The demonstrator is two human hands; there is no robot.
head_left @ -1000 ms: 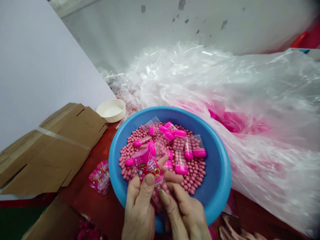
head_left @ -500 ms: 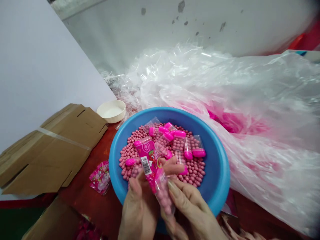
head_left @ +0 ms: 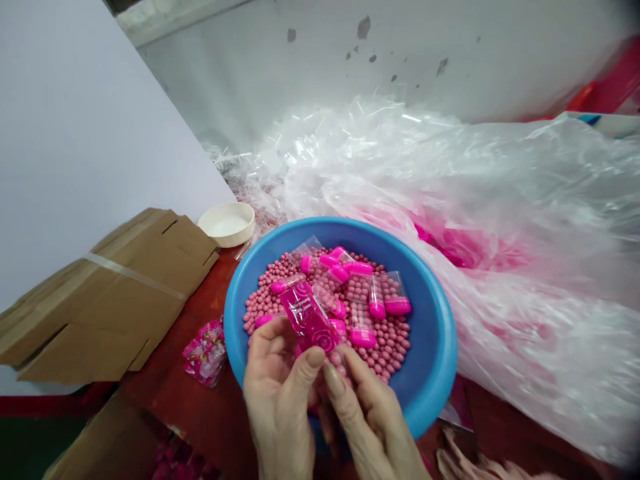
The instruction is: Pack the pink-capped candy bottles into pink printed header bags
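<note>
Over the near part of a blue basin (head_left: pixel 440 373), my left hand (head_left: pixel 283 393) and my right hand (head_left: pixel 367 410) meet thumb to thumb. Both are closed on a glossy pink printed wrapper (head_left: pixel 309 317), which slants up to the left. Some pink balls show between the fingers, partly hidden by the wrapper and thumbs. Loose pink balls (head_left: pixel 267 283) fill the basin's bottom. On them lie several clear packs of balls with bright pink caps (head_left: pixel 399 305).
Flattened cardboard (head_left: pixel 115 287) and a white round dish (head_left: pixel 227 225) are at the left. Pink printed wrappers (head_left: pixel 206 353) lie on the red table (head_left: pixel 200 413) left of the basin. Large clear plastic bags (head_left: pixel 525 187), one holding pink pieces, spread behind and right.
The wrapper's upper part has folded down and turned, so its barcode no longer shows. Both thumbs have come together on it, and the ball-filled pack is now mostly hidden.
</note>
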